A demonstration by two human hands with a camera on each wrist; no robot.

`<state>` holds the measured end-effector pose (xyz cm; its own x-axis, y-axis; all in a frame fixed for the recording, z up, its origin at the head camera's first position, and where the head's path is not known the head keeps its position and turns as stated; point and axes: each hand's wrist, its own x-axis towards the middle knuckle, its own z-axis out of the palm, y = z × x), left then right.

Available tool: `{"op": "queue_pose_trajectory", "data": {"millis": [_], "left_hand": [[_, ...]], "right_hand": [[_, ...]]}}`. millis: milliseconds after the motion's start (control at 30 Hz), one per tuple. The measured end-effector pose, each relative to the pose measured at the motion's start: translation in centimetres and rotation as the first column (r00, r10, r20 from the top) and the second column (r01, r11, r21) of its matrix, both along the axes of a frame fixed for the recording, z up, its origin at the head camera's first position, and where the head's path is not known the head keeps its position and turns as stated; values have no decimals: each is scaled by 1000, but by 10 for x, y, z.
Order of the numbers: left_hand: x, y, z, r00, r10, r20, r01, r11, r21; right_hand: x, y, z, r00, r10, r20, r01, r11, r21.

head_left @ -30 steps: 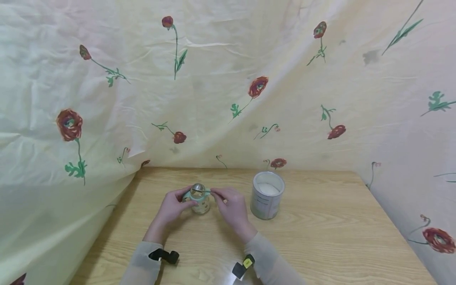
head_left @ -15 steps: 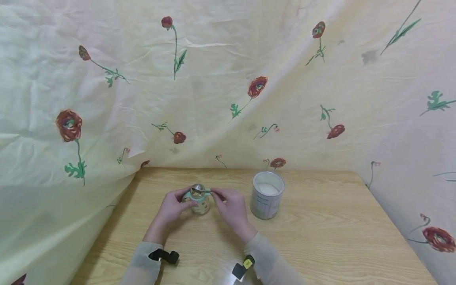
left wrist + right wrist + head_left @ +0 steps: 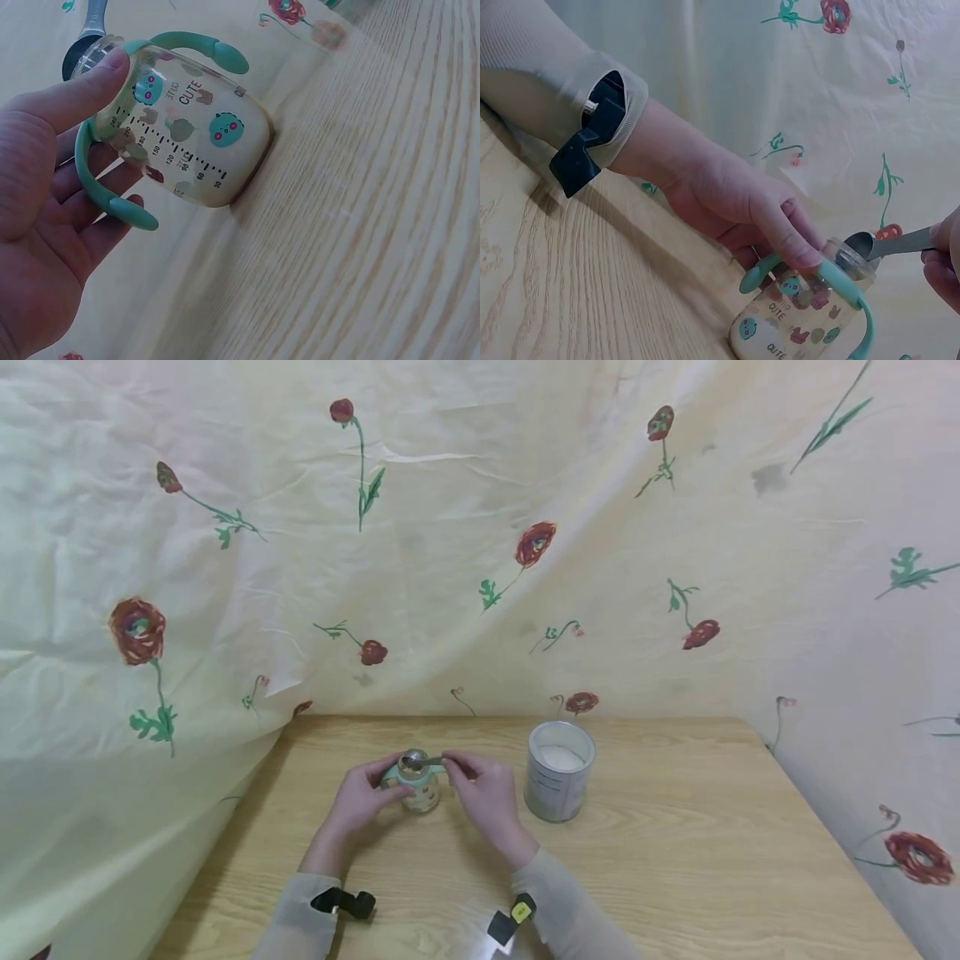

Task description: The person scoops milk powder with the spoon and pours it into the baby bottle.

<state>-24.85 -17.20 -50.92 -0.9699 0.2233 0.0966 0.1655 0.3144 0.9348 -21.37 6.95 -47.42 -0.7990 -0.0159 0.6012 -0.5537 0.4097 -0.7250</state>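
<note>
A clear baby bottle (image 3: 422, 796) with green side handles and cartoon prints stands uncapped on the wooden table. My left hand (image 3: 358, 797) holds it near the neck, thumb on the collar and fingers around the far side, as the left wrist view shows on the bottle (image 3: 191, 127). Pale contents lie low inside it. My right hand (image 3: 487, 793) pinches the handle of a metal measuring spoon (image 3: 904, 242). The spoon's bowl is at the bottle's mouth, tilted; whether powder is in it, I cannot tell.
To the right of my right hand stands an open tin (image 3: 557, 789) with white powder inside. A flower-printed cloth (image 3: 450, 568) hangs behind the wooden table (image 3: 675, 843) and along its sides. Both wrists carry black camera mounts.
The spoon's bowl has tipped slightly at the bottle's mouth, and my right fingers have shifted a little on its handle. The head view has shifted slightly. The left hand keeps its hold.
</note>
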Motion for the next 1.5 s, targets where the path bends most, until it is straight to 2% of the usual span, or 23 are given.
{"op": "queue_pose_trajectory", "data": {"millis": [167,433,600,733,867,933,1067,1167,1233,1300,1400,1500], "left_hand": [[1,-2,3,999,-28,-31,27,999,-34],[3,-3,14,996,-53,-78,53,999,7],[5,3,22,989,-60,-139,61,998,6],[5,11,27,984,-30,-174,37,999,34],[4,24,31,979,-11,-205,27,997,77],[4,32,32,974,-11,-226,29,997,75],[6,47,38,951,19,-307,-13,1000,20],[7,59,42,932,25,-360,-22,1000,12],[6,68,44,931,-5,-366,16,999,27],[7,79,46,935,-46,-352,59,998,27],[9,99,45,943,-92,-321,101,995,13],[11,119,41,951,-128,-283,137,990,13]], "right_hand": [[1,-2,4,998,26,65,-20,996,-86],[3,4,13,989,34,144,-1,975,-222],[4,15,18,992,15,127,20,962,-271],[6,31,25,997,-22,70,41,960,-275],[8,50,32,998,-64,24,68,957,-281],[9,61,36,998,-67,7,66,946,-319],[12,84,40,999,-52,-8,45,922,-385],[16,101,43,997,-69,39,78,913,-401],[19,112,45,992,-90,85,117,907,-405],[22,123,47,986,-119,114,155,905,-395],[22,140,45,981,-152,119,186,907,-378],[22,153,41,974,-185,128,220,900,-376]]}}
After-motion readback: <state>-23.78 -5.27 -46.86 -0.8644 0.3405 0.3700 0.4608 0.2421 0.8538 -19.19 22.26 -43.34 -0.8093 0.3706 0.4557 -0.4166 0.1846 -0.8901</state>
